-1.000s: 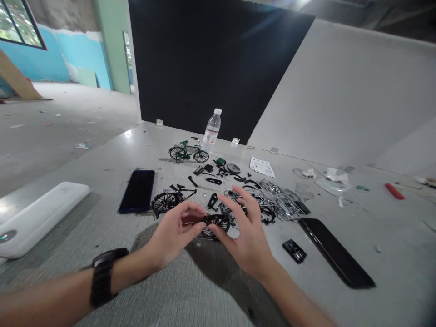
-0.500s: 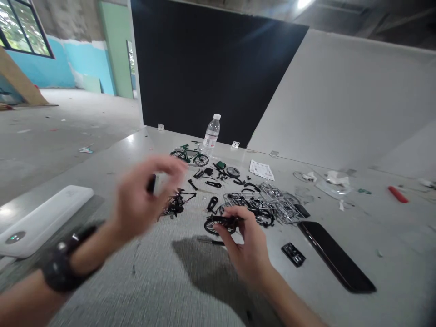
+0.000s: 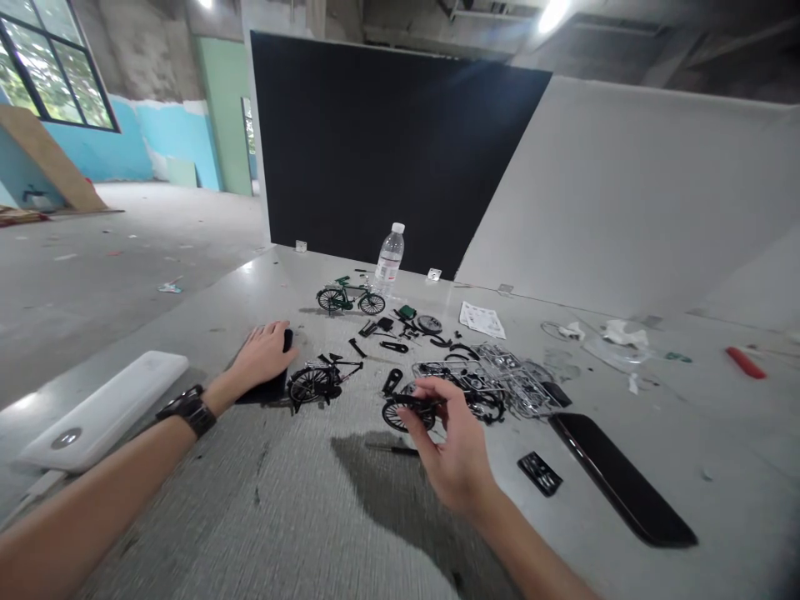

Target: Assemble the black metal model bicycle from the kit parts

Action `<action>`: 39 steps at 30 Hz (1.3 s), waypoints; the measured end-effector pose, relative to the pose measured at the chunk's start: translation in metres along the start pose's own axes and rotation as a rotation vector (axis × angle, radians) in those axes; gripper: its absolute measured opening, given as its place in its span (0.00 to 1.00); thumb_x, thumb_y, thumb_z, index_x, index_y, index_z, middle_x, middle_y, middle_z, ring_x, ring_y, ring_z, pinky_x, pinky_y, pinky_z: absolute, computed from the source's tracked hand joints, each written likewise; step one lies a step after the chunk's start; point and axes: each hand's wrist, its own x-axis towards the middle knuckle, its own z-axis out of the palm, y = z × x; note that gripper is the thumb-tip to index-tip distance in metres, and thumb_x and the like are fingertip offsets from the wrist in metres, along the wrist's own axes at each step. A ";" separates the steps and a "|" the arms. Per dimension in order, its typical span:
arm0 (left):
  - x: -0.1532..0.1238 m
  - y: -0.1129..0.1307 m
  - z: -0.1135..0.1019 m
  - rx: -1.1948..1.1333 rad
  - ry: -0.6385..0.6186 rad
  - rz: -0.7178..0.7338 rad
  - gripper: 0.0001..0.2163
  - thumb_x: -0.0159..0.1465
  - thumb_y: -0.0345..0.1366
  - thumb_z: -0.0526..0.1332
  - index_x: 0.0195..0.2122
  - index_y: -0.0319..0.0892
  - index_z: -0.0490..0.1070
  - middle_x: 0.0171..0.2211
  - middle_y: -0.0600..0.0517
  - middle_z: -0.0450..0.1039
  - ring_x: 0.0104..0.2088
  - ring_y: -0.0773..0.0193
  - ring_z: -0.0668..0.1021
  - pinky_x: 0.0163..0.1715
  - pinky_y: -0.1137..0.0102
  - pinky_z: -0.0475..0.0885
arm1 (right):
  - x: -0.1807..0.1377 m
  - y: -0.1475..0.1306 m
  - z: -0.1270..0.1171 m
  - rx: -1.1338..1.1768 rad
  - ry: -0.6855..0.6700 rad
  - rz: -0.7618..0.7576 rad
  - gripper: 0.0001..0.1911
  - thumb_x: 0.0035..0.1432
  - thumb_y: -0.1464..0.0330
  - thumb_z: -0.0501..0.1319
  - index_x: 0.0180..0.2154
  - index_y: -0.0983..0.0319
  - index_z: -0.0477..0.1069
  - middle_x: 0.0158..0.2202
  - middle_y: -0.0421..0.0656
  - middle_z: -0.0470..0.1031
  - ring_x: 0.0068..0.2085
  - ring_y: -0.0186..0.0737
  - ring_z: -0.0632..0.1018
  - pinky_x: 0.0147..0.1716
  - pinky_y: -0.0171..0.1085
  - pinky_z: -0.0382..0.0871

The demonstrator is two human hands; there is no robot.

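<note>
My left hand [image 3: 263, 356], with a black watch on its wrist, lies flat on a dark phone [image 3: 270, 385] at the left of the table, fingers stretched out. My right hand [image 3: 451, 450] pinches a small black model wheel part [image 3: 406, 406] just above the table. Between the hands stands a half-built black model bicycle [image 3: 318, 377]. A thin black screwdriver [image 3: 392, 448] lies below the wheel part. Further back stands a finished green model bicycle [image 3: 350, 296], with loose black parts [image 3: 400, 329] and silver part frames [image 3: 500, 375] spread around.
A clear water bottle [image 3: 388, 258] stands at the back by a black panel. A white power bank [image 3: 106, 408] lies at the left edge. A second dark phone [image 3: 622, 477] and a small black part tray [image 3: 541, 472] lie right. An instruction sheet [image 3: 481, 318], plastic bags and a red tool [image 3: 745, 362] sit further right.
My left hand let go of the wheel part, swung up and left, and came down flat on the dark phone. My right hand kept the wheel part and stayed near the same spot.
</note>
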 end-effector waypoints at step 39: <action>0.004 -0.057 -0.067 -0.308 -0.471 0.237 0.47 0.51 0.45 0.70 0.71 0.46 0.53 0.71 0.41 0.56 0.67 0.43 0.65 0.61 0.57 0.64 | -0.001 0.003 -0.001 -0.043 -0.076 0.028 0.15 0.67 0.63 0.62 0.53 0.56 0.66 0.41 0.46 0.76 0.41 0.44 0.81 0.39 0.42 0.78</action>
